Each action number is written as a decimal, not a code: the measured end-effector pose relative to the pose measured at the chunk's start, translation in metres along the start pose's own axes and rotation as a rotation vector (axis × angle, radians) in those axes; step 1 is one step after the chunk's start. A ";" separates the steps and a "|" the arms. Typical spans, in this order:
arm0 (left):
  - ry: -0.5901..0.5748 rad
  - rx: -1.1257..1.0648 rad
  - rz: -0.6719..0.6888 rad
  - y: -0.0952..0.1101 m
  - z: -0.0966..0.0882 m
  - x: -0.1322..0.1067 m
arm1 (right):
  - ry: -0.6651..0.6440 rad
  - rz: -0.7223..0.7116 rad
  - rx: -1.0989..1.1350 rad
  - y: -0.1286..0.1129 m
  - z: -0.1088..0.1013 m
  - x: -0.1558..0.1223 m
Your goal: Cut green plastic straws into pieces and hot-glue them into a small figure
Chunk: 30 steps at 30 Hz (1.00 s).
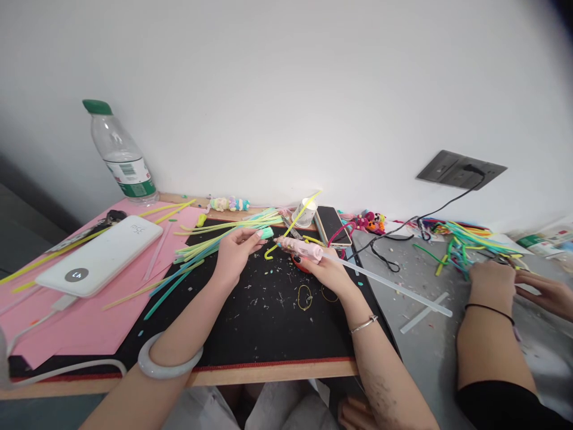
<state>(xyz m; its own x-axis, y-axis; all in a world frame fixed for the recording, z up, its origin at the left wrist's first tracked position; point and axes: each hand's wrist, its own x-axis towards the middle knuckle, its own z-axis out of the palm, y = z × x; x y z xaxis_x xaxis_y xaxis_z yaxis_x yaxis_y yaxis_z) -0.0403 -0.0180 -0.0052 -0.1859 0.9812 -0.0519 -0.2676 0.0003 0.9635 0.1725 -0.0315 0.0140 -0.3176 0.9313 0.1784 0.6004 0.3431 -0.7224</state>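
Note:
My left hand (236, 251) pinches a small mint-green fuzzy piece (267, 232), apparently coiled pipe cleaner, between thumb and fingertips. A pink hot glue gun (302, 248) is gripped in my right hand (330, 272), its nozzle pointing left toward the green piece. Whether the nozzle touches it I cannot tell. A long translucent glue stick (394, 282) juts from the gun's back. Pastel pipe cleaners (188, 255) lie fanned beside my left hand on the black mat (250, 322). Behind the gun, a bent yellow pipe cleaner (293, 224) crosses in front of a paper cup (304, 209).
At left, a white power bank (98, 257) rests on pink paper (129, 304), with a bottle (123, 155) behind. A phone (333, 226) lies behind my right hand. Rubber bands (305, 297) and scraps dot the mat. At right, another person's hands (492, 280) work near tangled pipe cleaners (456, 245).

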 end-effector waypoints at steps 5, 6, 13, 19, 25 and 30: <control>-0.001 0.010 -0.003 0.000 -0.001 0.000 | 0.023 -0.005 0.016 -0.002 0.000 -0.001; -0.007 0.037 0.010 0.000 -0.001 0.000 | 0.035 -0.004 0.022 -0.001 0.001 -0.001; -0.056 0.163 0.062 -0.003 0.000 0.000 | 0.053 -0.026 0.031 0.003 0.002 -0.001; -0.039 0.138 0.064 -0.004 0.001 0.001 | 0.041 -0.020 -0.006 0.005 0.002 -0.001; 0.005 0.031 0.020 -0.001 0.001 0.001 | 0.004 -0.050 -0.133 0.004 0.003 0.000; 0.007 0.023 0.008 -0.001 0.000 0.001 | 0.039 -0.049 -0.086 0.005 0.003 -0.001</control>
<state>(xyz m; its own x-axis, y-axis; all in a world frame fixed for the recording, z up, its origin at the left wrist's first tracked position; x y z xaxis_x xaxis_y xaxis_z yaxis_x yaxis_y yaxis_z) -0.0405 -0.0173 -0.0062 -0.1947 0.9798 -0.0462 -0.2445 -0.0029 0.9696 0.1729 -0.0309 0.0084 -0.3203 0.9167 0.2390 0.6460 0.3959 -0.6526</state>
